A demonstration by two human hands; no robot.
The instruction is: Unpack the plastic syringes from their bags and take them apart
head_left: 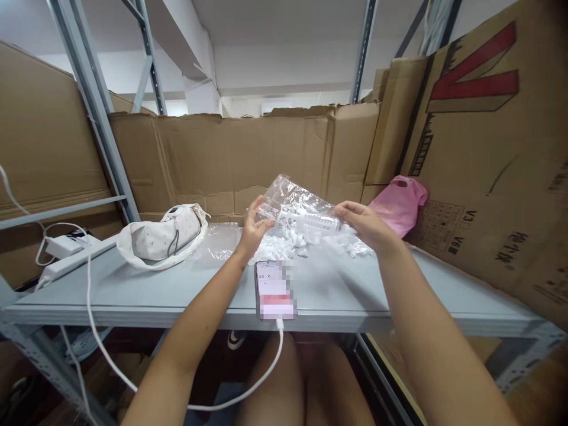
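Between my hands a clear plastic bag [288, 192] is held up over the table, tilted down to the right. My left hand [255, 229] pinches its left edge between thumb and fingers. At the bag's right end, my right hand [361, 222] is closed on the plastic. Something white and ribbed shows through the bag near my right hand; I cannot tell whether it lies inside or behind. Below and behind the bag spreads a pile of small white plastic pieces [277, 247], partly hidden by it.
A phone [275, 290] lies at the table's front edge, with a white charging cable [266, 376] hanging down. On the left are a white cloth bag [162, 236], flat clear bags [219, 239] and a power strip [77, 260]. A pink bag [402, 204] and large carton [483, 148] stand right.
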